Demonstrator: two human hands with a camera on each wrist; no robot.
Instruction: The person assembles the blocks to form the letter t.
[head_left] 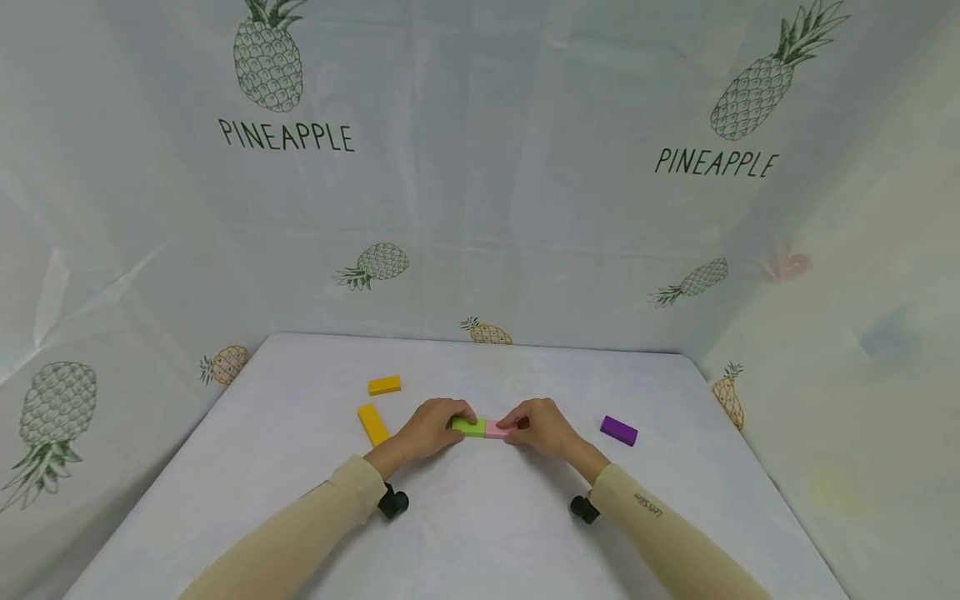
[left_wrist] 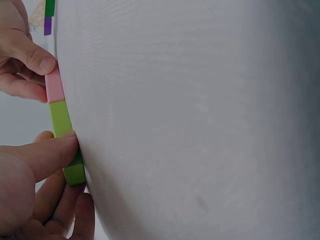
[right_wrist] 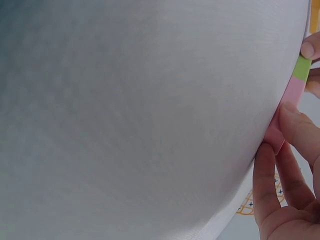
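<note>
A light green block (head_left: 468, 427) and a pink block (head_left: 496, 429) lie end to end on the white table. My left hand (head_left: 435, 427) pinches the green block between thumb and fingers. From the other side my right hand (head_left: 546, 428) pinches the pink block. In the left wrist view the green block (left_wrist: 61, 117) meets the pink block (left_wrist: 55, 89) in one line, end faces together. The right wrist view shows the thumb over the pink block (right_wrist: 294, 92), with fingertips at its near end.
A purple block (head_left: 618, 431) lies to the right of my right hand. Two yellow blocks, a farther one (head_left: 385, 385) and a nearer one (head_left: 372, 423), lie by my left hand. A dark green piece (left_wrist: 50, 7) shows at the left wrist view's top edge. Pineapple-print cloth (head_left: 480, 208) hangs behind the table.
</note>
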